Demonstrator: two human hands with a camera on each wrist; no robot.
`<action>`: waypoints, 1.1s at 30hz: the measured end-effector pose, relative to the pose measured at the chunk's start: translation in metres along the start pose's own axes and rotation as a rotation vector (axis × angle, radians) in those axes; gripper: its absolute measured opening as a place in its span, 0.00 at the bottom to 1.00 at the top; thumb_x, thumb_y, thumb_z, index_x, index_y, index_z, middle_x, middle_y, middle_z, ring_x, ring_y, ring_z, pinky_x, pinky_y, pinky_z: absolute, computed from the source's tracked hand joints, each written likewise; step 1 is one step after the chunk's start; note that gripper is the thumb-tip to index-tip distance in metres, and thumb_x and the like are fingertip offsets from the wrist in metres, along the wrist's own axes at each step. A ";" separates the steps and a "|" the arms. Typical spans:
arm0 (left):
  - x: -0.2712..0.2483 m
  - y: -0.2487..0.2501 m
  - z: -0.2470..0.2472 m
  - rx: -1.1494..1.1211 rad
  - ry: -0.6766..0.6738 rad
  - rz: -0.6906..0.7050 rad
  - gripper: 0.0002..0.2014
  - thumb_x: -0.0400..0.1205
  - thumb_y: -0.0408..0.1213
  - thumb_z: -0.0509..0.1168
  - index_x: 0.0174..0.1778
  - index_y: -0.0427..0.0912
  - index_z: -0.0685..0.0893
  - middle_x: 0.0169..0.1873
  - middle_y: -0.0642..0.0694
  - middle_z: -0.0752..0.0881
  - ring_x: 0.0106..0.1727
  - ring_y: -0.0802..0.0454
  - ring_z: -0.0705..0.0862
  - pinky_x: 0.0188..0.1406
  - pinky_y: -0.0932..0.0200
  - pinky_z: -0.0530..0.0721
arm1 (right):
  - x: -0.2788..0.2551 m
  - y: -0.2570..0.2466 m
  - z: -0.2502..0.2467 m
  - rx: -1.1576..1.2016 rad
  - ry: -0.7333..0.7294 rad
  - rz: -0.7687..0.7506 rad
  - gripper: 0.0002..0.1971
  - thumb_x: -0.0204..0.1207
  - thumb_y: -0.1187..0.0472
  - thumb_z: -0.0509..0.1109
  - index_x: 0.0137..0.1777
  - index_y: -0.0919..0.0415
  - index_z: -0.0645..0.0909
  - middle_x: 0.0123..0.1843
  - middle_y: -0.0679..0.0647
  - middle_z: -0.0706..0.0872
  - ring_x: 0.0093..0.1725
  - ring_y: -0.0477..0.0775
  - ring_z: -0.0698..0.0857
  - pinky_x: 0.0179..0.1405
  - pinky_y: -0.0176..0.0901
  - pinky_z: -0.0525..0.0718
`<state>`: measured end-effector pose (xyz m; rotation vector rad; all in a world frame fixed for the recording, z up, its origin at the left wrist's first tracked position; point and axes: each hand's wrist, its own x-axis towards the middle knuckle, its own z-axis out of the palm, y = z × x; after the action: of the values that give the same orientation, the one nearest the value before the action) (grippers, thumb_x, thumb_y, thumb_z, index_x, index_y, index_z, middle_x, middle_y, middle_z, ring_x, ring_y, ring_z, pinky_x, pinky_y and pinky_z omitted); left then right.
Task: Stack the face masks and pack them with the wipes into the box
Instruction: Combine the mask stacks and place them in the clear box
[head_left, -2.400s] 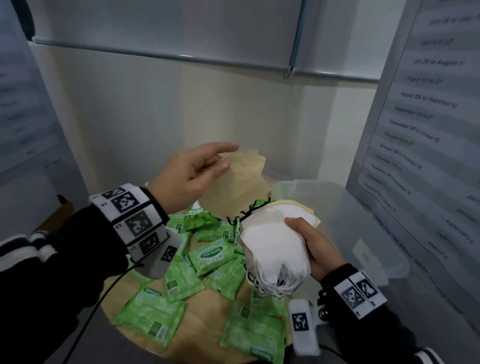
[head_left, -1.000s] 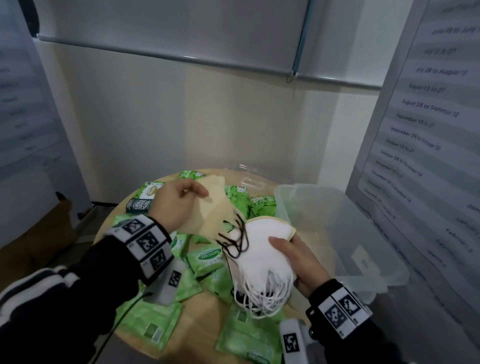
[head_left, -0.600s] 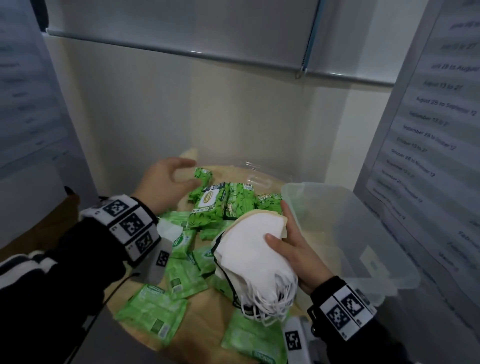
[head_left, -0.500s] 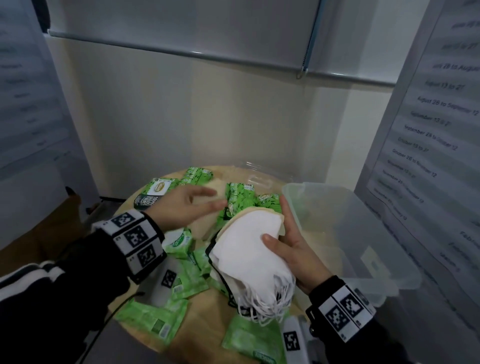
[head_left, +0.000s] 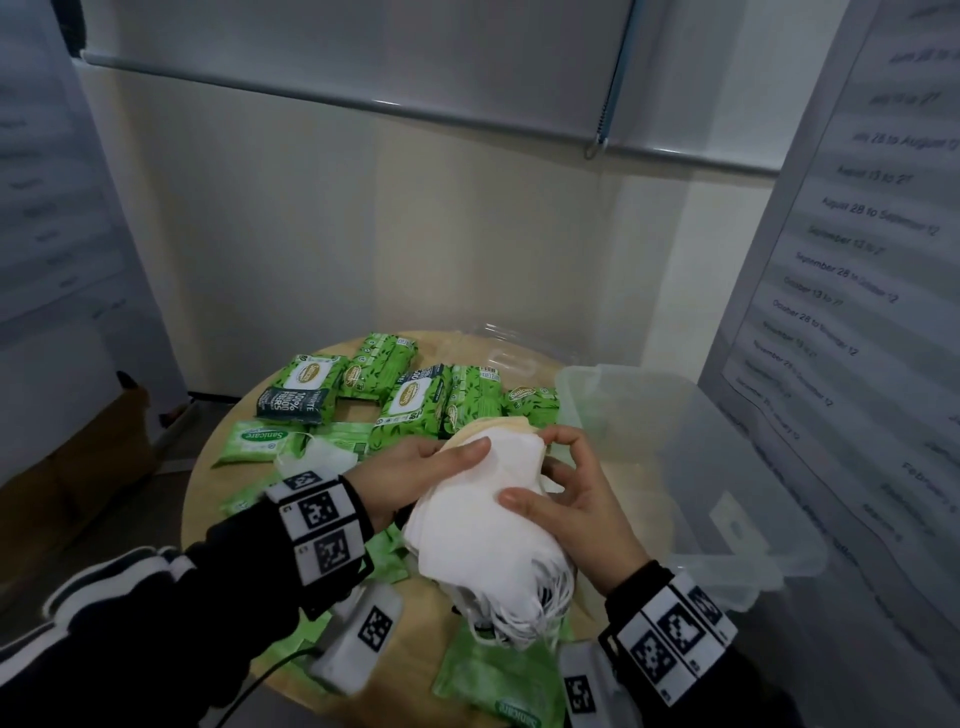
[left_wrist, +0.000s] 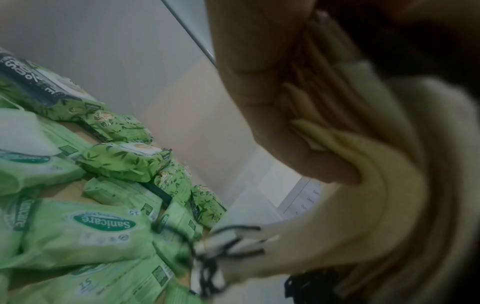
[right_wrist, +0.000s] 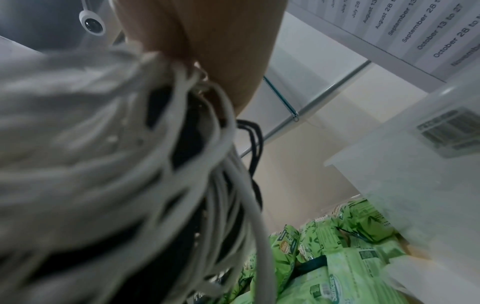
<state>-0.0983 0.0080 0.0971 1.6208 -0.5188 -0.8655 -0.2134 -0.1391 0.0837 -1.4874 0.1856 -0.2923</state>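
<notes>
A thick stack of face masks (head_left: 483, 525), white on top with beige ones behind, is held above the round wooden table (head_left: 415, 618). My left hand (head_left: 415, 478) grips its left side, thumb on the top mask. My right hand (head_left: 571, 499) grips the right side, thumb on top and fingers curled over the far edge. In the left wrist view my fingers (left_wrist: 285, 123) lie along the beige masks (left_wrist: 376, 195). White and black ear loops (right_wrist: 130, 164) hang in the right wrist view. Green wipes packs (head_left: 410, 400) cover the table. The clear plastic box (head_left: 701, 467) stands right of the hands.
One loose white mask (head_left: 322, 460) lies on the wipes left of my left hand. A clear lid (head_left: 498, 348) lies at the table's back. A wall with a dated notice (head_left: 857, 260) rises close behind the box. A cable trails from my left wrist.
My left hand carried a beige mask to the stack, reached over the wipes, and now grips the stack together with the right hand. The stack has tipped flatter.
</notes>
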 end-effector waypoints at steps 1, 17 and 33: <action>0.000 0.000 0.001 -0.015 0.007 0.003 0.21 0.65 0.56 0.65 0.35 0.38 0.85 0.26 0.47 0.89 0.25 0.54 0.86 0.22 0.66 0.79 | 0.001 0.000 0.000 -0.025 0.017 -0.002 0.25 0.59 0.69 0.79 0.53 0.53 0.71 0.56 0.64 0.85 0.45 0.66 0.89 0.39 0.68 0.88; 0.010 0.000 0.002 -0.064 -0.041 0.050 0.23 0.68 0.58 0.73 0.36 0.38 0.89 0.32 0.42 0.89 0.31 0.50 0.87 0.30 0.63 0.82 | 0.009 0.008 -0.010 -0.083 -0.069 -0.154 0.13 0.57 0.73 0.79 0.32 0.54 0.85 0.32 0.47 0.88 0.35 0.43 0.85 0.37 0.35 0.81; 0.019 0.003 0.003 0.048 0.066 0.094 0.06 0.73 0.31 0.74 0.31 0.42 0.86 0.24 0.51 0.87 0.25 0.58 0.84 0.23 0.67 0.78 | 0.006 0.004 -0.011 -0.208 -0.168 -0.071 0.12 0.59 0.70 0.78 0.39 0.52 0.88 0.36 0.45 0.90 0.39 0.41 0.86 0.41 0.33 0.83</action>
<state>-0.0884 -0.0092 0.0953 1.6494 -0.5692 -0.7325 -0.2110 -0.1512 0.0789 -1.7186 0.0288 -0.2075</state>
